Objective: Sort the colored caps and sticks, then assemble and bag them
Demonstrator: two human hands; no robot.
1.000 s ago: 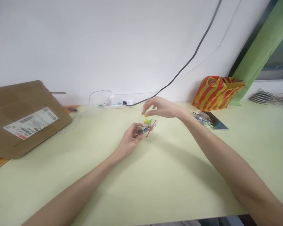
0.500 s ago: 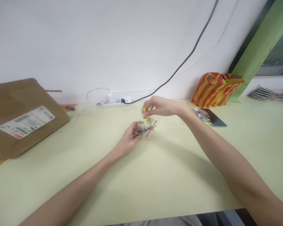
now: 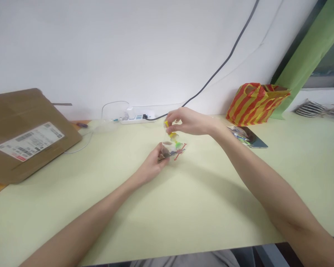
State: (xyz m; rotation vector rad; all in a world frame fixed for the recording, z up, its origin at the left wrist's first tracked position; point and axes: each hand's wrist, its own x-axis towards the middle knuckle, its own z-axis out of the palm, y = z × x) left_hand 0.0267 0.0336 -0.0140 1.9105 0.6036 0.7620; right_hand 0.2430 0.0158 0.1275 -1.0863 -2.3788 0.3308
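Observation:
Low over the table, my left hand (image 3: 151,165) is closed around a small flat piece with clear plastic (image 3: 167,150) on it, its exact kind too blurred to name. A thin red rod with knobbed ends (image 3: 180,151) lies across its right end. Just above, my right hand (image 3: 185,121) pinches a small yellow plastic piece (image 3: 167,124) between thumb and fingers. Below those fingertips are another yellow part (image 3: 172,136) and a green part (image 3: 178,145), close to the piece in my left hand. Whether they touch it I cannot tell.
A brown cardboard package (image 3: 22,111) with a label lies at the left. Against the wall sits a power strip (image 3: 137,118) with a black cable (image 3: 211,79). To the right are a dark tablet-like slab (image 3: 257,139), small plastic packets (image 3: 241,135) and a red-and-yellow striped bag (image 3: 253,105).
My right hand has moved slightly up and left with the yellow piece. The green part shows more clearly below it. My left hand stays nearly in place.

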